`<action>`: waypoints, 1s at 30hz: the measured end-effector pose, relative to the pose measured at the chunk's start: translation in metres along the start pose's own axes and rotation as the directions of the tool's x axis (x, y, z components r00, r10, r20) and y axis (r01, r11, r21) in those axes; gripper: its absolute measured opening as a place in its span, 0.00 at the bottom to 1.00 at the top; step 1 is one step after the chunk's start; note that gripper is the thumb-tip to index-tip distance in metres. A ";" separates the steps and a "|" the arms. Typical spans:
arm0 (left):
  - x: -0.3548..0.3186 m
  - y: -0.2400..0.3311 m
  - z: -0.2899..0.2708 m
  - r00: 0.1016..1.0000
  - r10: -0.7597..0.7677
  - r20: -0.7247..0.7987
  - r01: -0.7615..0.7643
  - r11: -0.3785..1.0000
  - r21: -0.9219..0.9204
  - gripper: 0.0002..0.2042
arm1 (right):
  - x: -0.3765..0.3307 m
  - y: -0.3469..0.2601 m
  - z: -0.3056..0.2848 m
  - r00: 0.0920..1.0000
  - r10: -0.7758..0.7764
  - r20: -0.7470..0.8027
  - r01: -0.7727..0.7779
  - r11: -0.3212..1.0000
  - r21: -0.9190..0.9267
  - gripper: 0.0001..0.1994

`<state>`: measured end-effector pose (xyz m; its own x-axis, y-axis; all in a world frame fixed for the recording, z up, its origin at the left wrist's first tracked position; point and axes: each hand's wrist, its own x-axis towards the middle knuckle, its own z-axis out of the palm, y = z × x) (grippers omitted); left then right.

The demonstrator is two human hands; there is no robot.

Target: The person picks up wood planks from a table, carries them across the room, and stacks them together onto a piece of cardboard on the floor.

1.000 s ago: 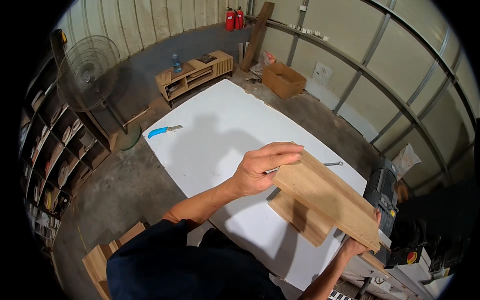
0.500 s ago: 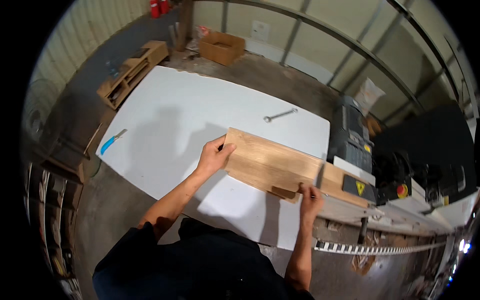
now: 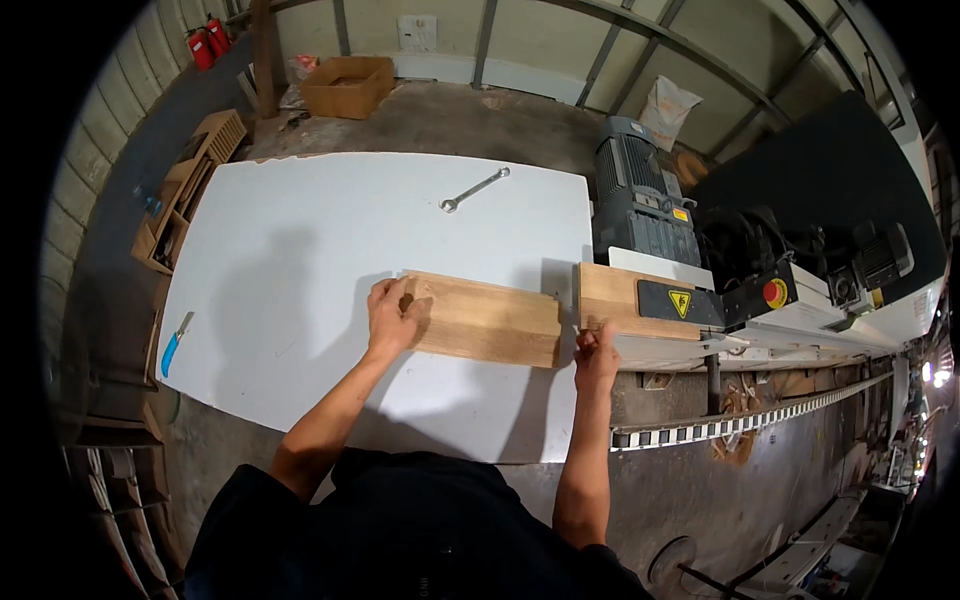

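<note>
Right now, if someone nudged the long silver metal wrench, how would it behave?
The wrench would probably slide rather than roll, lying flat on the smooth-looking white tabletop. Its shiny metal suggests it's rigid, perhaps heavy for its slim size.

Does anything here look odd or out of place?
A couple of things, perhaps: the blue-handled knife lies near the left edge of the white tabletop, blade bare, where it might be bumped. The tabletop's far edge also looks ragged toward the left, as if chipped. I see nothing spilled.

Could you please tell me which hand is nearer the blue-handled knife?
Left. The left hand is right of the blue-handled knife; the right hand is much farther right.
</note>
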<state>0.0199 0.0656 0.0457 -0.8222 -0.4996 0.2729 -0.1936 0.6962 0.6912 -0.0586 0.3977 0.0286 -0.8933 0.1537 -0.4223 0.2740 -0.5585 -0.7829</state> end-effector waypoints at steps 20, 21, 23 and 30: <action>-0.021 0.046 -0.020 0.637 -0.093 0.765 0.715 0.443 -0.541 0.15 | -0.044 0.014 0.004 0.987 -0.050 -0.151 0.067 0.992 0.110 0.06; -0.016 0.038 -0.028 0.627 -0.144 0.766 0.721 0.478 -0.501 0.16 | -0.040 0.007 -0.003 0.991 -0.055 -0.120 0.068 0.992 0.102 0.06; -0.010 0.028 -0.037 0.616 -0.160 0.771 0.724 0.500 -0.475 0.18 | -0.043 0.007 -0.013 0.996 -0.031 -0.082 0.028 0.999 -0.034 0.06; -0.004 0.004 -0.048 0.705 -0.243 0.667 0.680 0.498 -0.537 0.19 | -0.069 0.009 -0.001 0.983 0.008 0.182 0.020 0.989 -0.149 0.06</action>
<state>0.0485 0.0460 0.0798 -0.8892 -0.1776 -0.4217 -0.3681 -0.2699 0.8898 0.0057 0.3826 0.0506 -0.9411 -0.0018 -0.3382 0.3065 -0.4274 -0.8505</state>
